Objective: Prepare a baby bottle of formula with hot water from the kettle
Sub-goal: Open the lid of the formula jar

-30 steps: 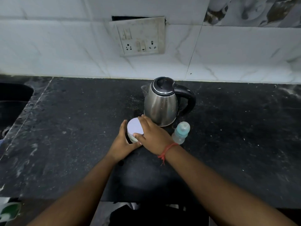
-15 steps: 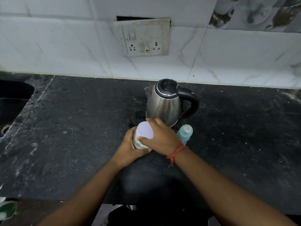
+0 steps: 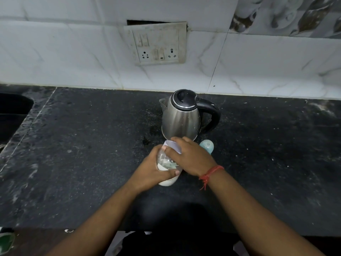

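- My left hand point(image 3: 150, 168) is wrapped around the body of a clear jar point(image 3: 167, 169); fingers curled tight against its wall, thumb across the near side.
- The jar is tilted, its base toward me; whether that base touches the black counter point(image 3: 83, 154) cannot be determined.
- White powder lies in the jar's lower part. A greenish item inside is too small to identify.
- My right hand point(image 3: 191, 156) is clamped over the jar's white lid point(image 3: 172, 145); my fingers cover most of the lid, so its seating is not visible.
- The baby bottle point(image 3: 207, 146) stands just beyond my right hand; only its pale teal top shows, the rest is hidden.
- The steel kettle point(image 3: 181, 117) stands upright directly behind the jar, lid shut, handle to the right.
- A red thread point(image 3: 210, 172) circles my right wrist.
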`<state>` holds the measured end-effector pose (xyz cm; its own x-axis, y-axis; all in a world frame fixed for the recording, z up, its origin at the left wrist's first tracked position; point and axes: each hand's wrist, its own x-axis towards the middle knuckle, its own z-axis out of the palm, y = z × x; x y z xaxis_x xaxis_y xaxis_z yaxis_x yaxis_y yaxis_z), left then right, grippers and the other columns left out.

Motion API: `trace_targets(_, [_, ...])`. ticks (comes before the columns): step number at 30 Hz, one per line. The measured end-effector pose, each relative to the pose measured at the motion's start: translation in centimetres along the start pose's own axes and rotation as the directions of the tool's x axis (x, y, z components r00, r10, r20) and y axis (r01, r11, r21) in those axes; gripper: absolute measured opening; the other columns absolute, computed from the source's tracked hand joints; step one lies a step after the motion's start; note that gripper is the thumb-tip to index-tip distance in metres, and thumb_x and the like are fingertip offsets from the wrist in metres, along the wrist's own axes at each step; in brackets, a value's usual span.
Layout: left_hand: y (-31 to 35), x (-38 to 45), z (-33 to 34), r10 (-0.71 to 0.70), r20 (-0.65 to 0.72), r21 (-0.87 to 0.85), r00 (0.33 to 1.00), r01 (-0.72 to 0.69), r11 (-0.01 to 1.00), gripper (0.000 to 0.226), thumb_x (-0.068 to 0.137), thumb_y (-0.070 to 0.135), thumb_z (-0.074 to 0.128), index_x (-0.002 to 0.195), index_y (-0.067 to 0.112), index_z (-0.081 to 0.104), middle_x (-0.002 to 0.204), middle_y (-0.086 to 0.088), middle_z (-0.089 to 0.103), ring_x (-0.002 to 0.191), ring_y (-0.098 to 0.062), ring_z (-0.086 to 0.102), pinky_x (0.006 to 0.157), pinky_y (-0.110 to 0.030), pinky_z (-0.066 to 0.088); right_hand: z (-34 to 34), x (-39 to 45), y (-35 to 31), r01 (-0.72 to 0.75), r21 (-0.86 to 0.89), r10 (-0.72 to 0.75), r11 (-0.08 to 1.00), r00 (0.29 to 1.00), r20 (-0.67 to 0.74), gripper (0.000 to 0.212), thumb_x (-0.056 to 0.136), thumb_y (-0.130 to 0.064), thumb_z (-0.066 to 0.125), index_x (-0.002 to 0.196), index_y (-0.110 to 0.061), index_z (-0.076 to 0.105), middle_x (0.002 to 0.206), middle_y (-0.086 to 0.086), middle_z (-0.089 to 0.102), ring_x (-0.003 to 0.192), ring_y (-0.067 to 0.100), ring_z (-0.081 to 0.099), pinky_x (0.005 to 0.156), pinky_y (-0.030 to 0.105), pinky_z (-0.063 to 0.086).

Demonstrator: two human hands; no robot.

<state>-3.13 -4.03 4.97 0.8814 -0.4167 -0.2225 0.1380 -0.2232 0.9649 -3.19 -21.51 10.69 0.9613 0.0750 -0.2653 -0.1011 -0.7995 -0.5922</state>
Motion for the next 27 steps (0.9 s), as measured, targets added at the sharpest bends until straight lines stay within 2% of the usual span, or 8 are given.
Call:
trace_targets(3, [0.6,-0.1,0.0,0.021,0.004,0.014,1.0,-0.021,1.0,0.075,0.064,0.039,0.091,0.129,0.031,0.054,0.115,0.006,0.074,0.107,-0.013,0.073,0.095,-0.038,0.058,-1.0,0.4,-0.1,0.061,-0.149,-0.061,0.987,0.998,0.004,0.081,0.077,-0.088,0.021,0.118,-0.03,0.06,0.113,-0.005,0.064,0.108,0.019,0.062,0.093,0.042,0.05])
trace_targets(7, [1.5,0.1,-0.4,0.035,0.031,-0.039,0.999,-0.034,0.999,0.076,0.069,0.037,0.089,0.135,0.022,0.053,0.122,-0.004,0.073,0.114,-0.023,0.071,0.1,-0.051,0.055,-1.7,0.5,-0.4,0.114,-0.026,-0.115,0.993,0.993,-0.041,0.071,0.081,-0.079,0.029,0.11,-0.026,0.067,0.105,-0.006,0.067,0.102,0.014,0.062,0.093,0.042,0.05])
trace_targets(9, [2.0,-0.1,-0.7,0.032,0.092,-0.1,0.995,-0.023,0.995,0.07,0.073,0.038,0.085,0.132,0.014,0.055,0.118,-0.005,0.073,0.11,-0.022,0.071,0.094,-0.044,0.055,-2.0,0.4,-0.5,0.187,0.05,-0.184,0.981,0.982,-0.051,0.065,0.085,-0.073,0.036,0.114,-0.026,0.069,0.106,-0.009,0.067,0.103,0.011,0.062,0.095,0.039,0.05])
trace_targets(15, [3.5,-1.2,-0.9,0.013,0.136,-0.201,0.991,0.015,0.979,0.079,0.068,0.051,0.088,0.127,0.012,0.053,0.107,0.006,0.074,0.1,-0.009,0.07,0.083,-0.023,0.054,-4.6,0.7,-0.8,0.289,0.138,-0.31,0.947,0.937,0.163,0.046,0.099,-0.047,0.058,0.14,-0.026,0.058,0.132,-0.01,0.055,0.119,-0.002,0.05,0.096,0.003,0.032])
trace_targets(18, [3.3,-1.0,-1.3,0.024,0.049,-0.062,0.999,-0.021,0.998,0.081,0.066,0.042,0.086,0.136,0.029,0.049,0.119,0.01,0.07,0.108,-0.009,0.068,0.086,-0.022,0.053,-5.9,1.2,-0.7,0.286,0.108,-0.305,0.952,0.917,0.259,0.051,0.098,-0.043,0.063,0.147,-0.033,0.05,0.141,-0.012,0.046,0.126,0.002,0.048,0.105,0.016,0.039])
trace_targets(21, [3.6,-0.7,-1.6,0.074,-0.024,0.114,0.997,-0.07,0.991,0.081,0.067,0.035,0.093,0.13,0.049,0.044,0.121,0.019,0.065,0.112,-0.002,0.065,0.086,-0.014,0.051,-6.3,1.4,-0.7,0.265,0.01,-0.262,0.964,0.944,0.203,0.058,0.093,-0.058,0.06,0.143,-0.029,0.05,0.135,-0.011,0.046,0.117,0.006,0.053,0.104,0.033,0.048])
trace_targets(24, [3.6,-0.4,-1.5,0.129,-0.062,0.172,0.99,-0.117,0.978,0.083,0.072,0.021,0.094,0.132,0.046,0.042,0.126,0.017,0.062,0.114,-0.001,0.063,0.088,-0.013,0.05,-6.0,1.3,-1.3,0.235,-0.111,-0.217,0.966,0.964,0.154,0.062,0.087,-0.07,0.057,0.131,-0.027,0.057,0.123,-0.008,0.056,0.106,0.01,0.057,0.096,0.038,0.052])
trace_targets(27, [3.6,-0.4,-1.5,0.143,-0.062,0.182,0.988,-0.13,0.975,0.082,0.073,0.019,0.093,0.131,0.047,0.041,0.126,0.017,0.062,0.114,0.001,0.062,0.087,-0.012,0.05,-5.8,1.2,-1.5,0.259,-0.081,-0.247,0.963,0.96,0.129,0.052,0.09,-0.059,0.065,0.13,-0.027,0.06,0.123,-0.008,0.062,0.109,0.01,0.058,0.097,0.037,0.051])
